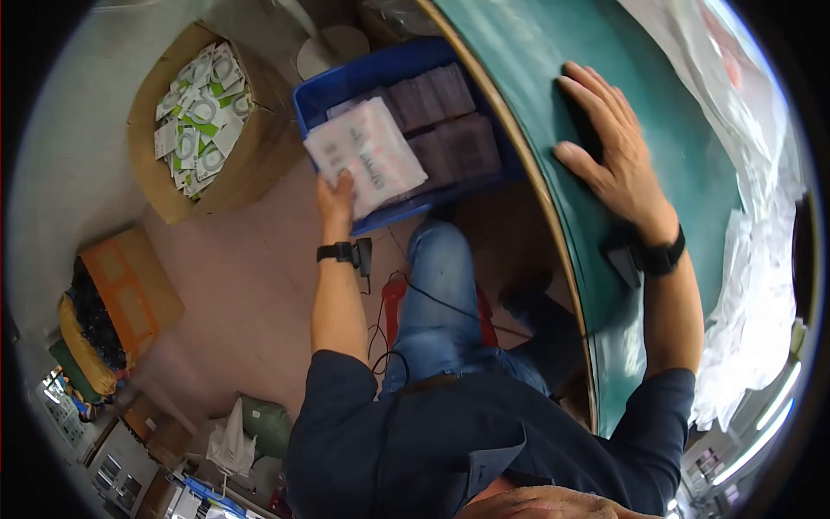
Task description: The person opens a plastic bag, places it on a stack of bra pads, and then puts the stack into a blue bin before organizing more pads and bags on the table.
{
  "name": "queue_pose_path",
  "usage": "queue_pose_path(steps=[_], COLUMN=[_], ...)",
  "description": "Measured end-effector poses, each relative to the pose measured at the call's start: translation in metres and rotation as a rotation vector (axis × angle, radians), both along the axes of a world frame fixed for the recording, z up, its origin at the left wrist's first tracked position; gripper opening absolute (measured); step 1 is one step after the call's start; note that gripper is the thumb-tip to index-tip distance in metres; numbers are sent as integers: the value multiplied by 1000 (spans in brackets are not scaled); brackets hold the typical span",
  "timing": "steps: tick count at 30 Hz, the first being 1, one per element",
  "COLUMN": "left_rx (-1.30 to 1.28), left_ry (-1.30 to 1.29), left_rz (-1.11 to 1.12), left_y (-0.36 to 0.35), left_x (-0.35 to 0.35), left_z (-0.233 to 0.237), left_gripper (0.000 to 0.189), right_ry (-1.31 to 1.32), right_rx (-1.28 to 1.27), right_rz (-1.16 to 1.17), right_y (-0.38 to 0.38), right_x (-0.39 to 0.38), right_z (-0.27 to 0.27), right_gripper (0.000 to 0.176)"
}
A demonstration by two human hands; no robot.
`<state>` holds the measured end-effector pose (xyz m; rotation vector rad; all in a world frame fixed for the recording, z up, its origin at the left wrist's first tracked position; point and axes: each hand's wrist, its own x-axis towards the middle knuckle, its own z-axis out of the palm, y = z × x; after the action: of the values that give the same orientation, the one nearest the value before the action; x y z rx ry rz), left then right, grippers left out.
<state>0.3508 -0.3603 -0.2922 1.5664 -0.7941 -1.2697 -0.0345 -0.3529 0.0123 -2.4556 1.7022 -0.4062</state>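
Printed plastic bags (370,156): one bundle, over blue bin (346,76)

Left: carton (251,164) of white-green packets (203,117). Next, left hand (335,197), closed on the bundle's near edge, thumb uppermost; likely light, limp, slippery, best pinched through all layers. Right: right hand (624,164), fingers spread, holding nothing, on green tabletop (692,173).

Ahead, flat rectangular packets (430,97) in a rectangular plastic bin (302,108). Right of it, a curve-edged tabletop (527,52), crumpled plastic sheeting (748,346) along its right side. Left, flat card packets (206,112) in an open cardboard box (143,130); to the rear of it, a taped cardboard carton (156,294).
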Motion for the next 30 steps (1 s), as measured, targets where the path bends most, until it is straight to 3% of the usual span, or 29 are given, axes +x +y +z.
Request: queue_pose_path(steps=[4,6,10,12,15,21,25,28,30], left_rx=[-14,120,83,261,160,101,356,27,153], left_ry=[48,56,54,10,-9,72,271,-261,-277], left_rz=[-149,-248,-279,-441,-472,-504,-422,-518,-541], left_y=[-43,-57,-78,-82,-78,-76,-70,-46,-39], left_x=[-23,-43,-105,-135,-179,-237,-266,-290,-302], left_z=[-72,-116,-213,-238,-280,-288,-305,-356,-384], left_gripper=[29,25,23,20,19,21,22,29,34], right_ry=[78,123,173,185,202,167,152,180,183], right_rx=[56,90,149,171,213,271,281,267,272], right_rz=[-18,-23,-23,-23,-41,-66,-86,-133,-136], right_y=[-31,-34,-35,-32,-27,-16,-9,-4,0], right_x=[11,12,5,3,-1,-6,-7,-10,-9], right_z=[-2,-4,-11,-9,-7,-2,4,3,2], right_gripper=[82,85,93,94,99,103,100,97,98])
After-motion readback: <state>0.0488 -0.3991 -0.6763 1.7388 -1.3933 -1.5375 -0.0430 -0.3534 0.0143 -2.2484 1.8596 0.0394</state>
